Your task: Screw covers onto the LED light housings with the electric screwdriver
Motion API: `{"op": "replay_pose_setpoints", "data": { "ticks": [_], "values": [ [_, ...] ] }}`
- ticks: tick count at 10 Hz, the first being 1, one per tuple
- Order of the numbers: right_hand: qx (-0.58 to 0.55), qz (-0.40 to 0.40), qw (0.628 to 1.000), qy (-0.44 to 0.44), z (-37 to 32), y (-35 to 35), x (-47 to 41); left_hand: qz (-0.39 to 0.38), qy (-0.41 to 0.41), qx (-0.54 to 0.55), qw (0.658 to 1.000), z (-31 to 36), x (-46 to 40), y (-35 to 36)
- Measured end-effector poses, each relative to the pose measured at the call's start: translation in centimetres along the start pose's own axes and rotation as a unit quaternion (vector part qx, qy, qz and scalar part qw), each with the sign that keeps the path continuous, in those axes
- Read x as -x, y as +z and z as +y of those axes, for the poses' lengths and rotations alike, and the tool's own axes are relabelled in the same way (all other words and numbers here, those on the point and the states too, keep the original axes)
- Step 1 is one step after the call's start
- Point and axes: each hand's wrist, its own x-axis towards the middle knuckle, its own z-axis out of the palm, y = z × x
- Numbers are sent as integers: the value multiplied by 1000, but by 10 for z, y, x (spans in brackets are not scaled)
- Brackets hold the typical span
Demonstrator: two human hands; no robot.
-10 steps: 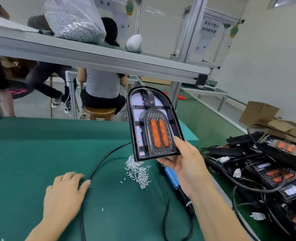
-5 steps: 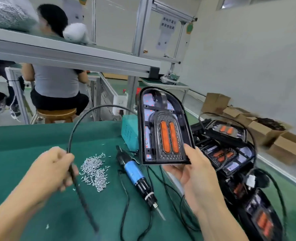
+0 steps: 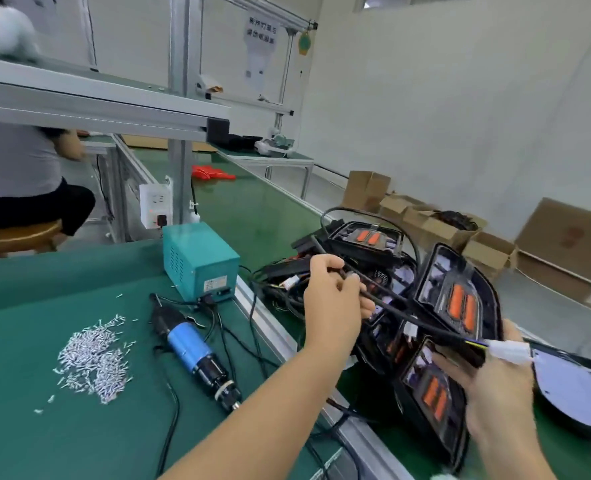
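A green-covered workbench point(image 3: 27, 341) fills the lower left, bounded on the right by an aluminium edge rail. Beyond that rail a lower green surface point(image 3: 263, 209) runs away toward the wall, and on it a heap of black LED light housings point(image 3: 367, 244) with orange lenses is piled, tangled with black wires. Brown cardboard boxes point(image 3: 564, 237) are set along the floor by the white wall. At the upper left an aluminium shelf frame point(image 3: 89, 109) is seen, and behind it a seated person point(image 3: 13, 168) on a wooden stool.

A teal power supply box point(image 3: 200, 261) stands at the back right corner of the bench. Just in front of it the electric screwdriver point(image 3: 193, 355) is laid flat — blue body, black ends, tip toward the viewer — and is touched by neither hand. To its left a loose pile of small silver screws point(image 3: 93, 362) is scattered on the mat.

One housing point(image 3: 460, 292) is held tilted over the heap by the right hand point(image 3: 498, 403), whose fingers are curled round its lower edge, though blur hides the exact grip. Its black cable point(image 3: 408, 317) is pinched by the left hand point(image 3: 332, 299), fingers closed round it — the cable runs on to a white connector point(image 3: 509, 351) near the right hand.
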Motion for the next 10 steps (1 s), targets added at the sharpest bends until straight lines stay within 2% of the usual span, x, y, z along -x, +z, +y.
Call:
{"op": "replay_pose_setpoints", "data": {
  "ticks": [1,2,3,4,5,6,7,8,9,10],
  "values": [
    [9,15,999,47,12,-5,-11,7,32,-134,990,-18,0,10],
    [42,29,994,97,26,-12,-23,12,63,-280,958,-37,1,12],
    [64,20,988,141,25,-31,-28,13,71,-363,929,-52,2,9],
    [100,-6,990,102,15,-46,-40,0,65,-404,912,-64,0,3],
    [322,-80,943,-15,6,-25,-40,-52,59,-451,889,-72,0,-2],
    [467,-168,860,-120,26,-10,-32,-107,31,-460,881,-76,0,-9],
    [486,-171,850,-108,26,-11,-41,-149,7,-449,881,-70,1,-26],
    [487,-172,853,-70,18,-16,-50,-186,6,-468,864,-56,11,-43],
    [488,-133,860,-62,16,-24,-58,-189,39,-518,833,-40,34,-74],
    [502,-119,856,-25,8,-27,-66,-129,67,-527,837,-23,64,-127]
  ]
}}
